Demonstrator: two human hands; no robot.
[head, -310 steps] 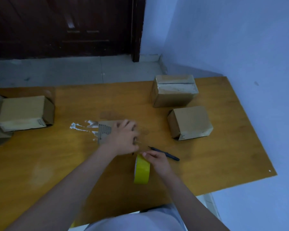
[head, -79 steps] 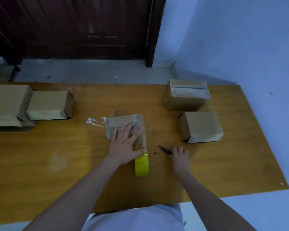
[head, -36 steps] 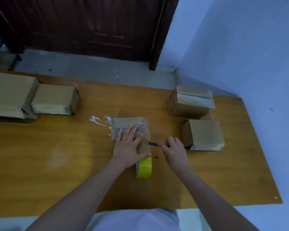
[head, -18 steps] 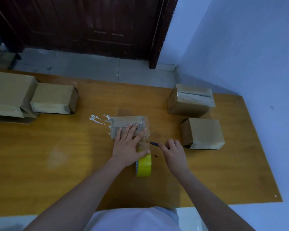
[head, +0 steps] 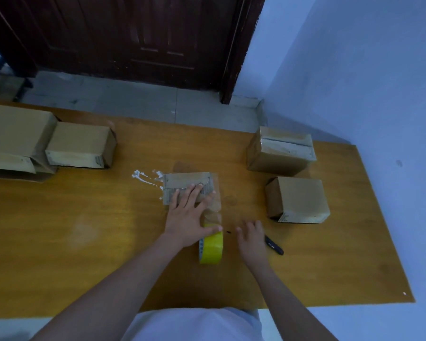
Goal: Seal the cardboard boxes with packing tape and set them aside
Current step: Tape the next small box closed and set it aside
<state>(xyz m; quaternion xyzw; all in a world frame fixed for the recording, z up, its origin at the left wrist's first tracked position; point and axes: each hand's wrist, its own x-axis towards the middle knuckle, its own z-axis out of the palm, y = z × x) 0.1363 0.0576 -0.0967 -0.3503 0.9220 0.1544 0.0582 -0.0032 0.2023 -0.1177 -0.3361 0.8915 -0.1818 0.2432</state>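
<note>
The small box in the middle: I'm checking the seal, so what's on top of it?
The left hand lies flat on the small box, fingers straight. Clear tape runs from it to the yellow roll. The seam under the hand is hidden.

Matt cardboard boxes (head: 297, 198), glossy yellow tape roll (head: 212, 247), smooth wooden table (head: 84, 230).

We see a dim, blue-tinted scene, the door (head: 143, 38) nearly black. Soft shadows hug the boxes (head: 296, 199), light perhaps falling from above. Wide-angle distortion bends the table (head: 59, 230) edges; detail is soft.
</note>
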